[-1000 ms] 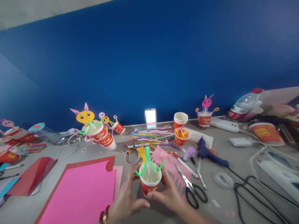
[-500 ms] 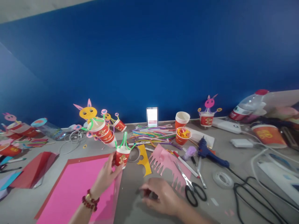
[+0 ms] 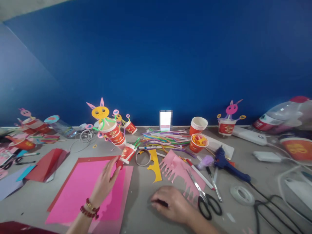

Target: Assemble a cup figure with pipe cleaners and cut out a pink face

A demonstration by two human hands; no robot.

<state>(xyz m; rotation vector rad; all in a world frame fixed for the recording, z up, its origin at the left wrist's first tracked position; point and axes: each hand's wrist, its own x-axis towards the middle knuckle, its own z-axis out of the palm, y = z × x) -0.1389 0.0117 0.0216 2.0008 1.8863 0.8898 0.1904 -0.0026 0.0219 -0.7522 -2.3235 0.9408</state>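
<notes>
The left hand (image 3: 107,172) reaches over the bright pink paper sheet (image 3: 75,191) with its fingers extended and its grip loose, not wrapped round anything; whether the fingertips touch the small red paper cup with a white rim and green strips (image 3: 128,153) cannot be told. That cup is just beyond those fingertips, tilted well over on the grey worktop (image 3: 141,201). Its long axis slants from the base, close to the left fingers, to the mouth, which faces away and to the right, where the green strips stick out. The left hand is much the nearer. The right hand (image 3: 170,203) is well apart, low over the worktop, fingers folded in; the inside of its grip is in shadow, so I cannot tell if it holds anything.

The cup's mouth points toward the hollow tape ring (image 3: 136,158), near the scalloped yellow paper strip (image 3: 157,169).

As for writing, the tilted cup bears a gold figure with no legible word. The large orange cup (image 3: 298,149) at the right edge shows gold marks, and the clear plastic bottle (image 3: 278,113) a red-and-white label, both too blurred to read.
</notes>
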